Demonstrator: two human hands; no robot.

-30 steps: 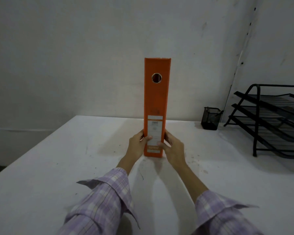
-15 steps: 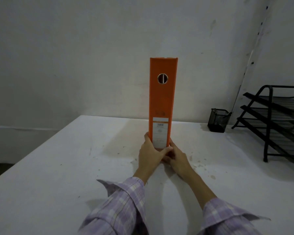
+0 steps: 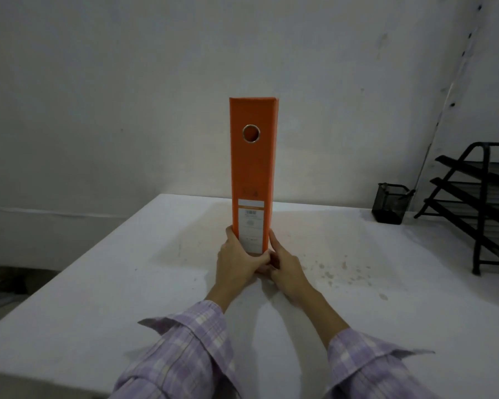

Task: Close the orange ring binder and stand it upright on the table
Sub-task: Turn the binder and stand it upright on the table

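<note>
The orange ring binder [image 3: 252, 168] is closed and stands upright on the white table [image 3: 127, 298], its spine facing me with a round finger hole and a white label. My left hand [image 3: 236, 260] clasps its lower left side. My right hand [image 3: 285, 266] presses against its lower right side. Both thumbs meet at the bottom of the spine, hiding the binder's base.
A small black mesh pen holder [image 3: 391, 207] sits at the back right near the wall. A black tiered letter tray [image 3: 478, 208] stands at the far right. The table's left edge [image 3: 69, 272] runs diagonally beside me. Small stains [image 3: 340, 269] dot the surface right of my hands.
My hands have slid from mid-label down to the binder's base. The binder stays upright, sitting lower on the table.
</note>
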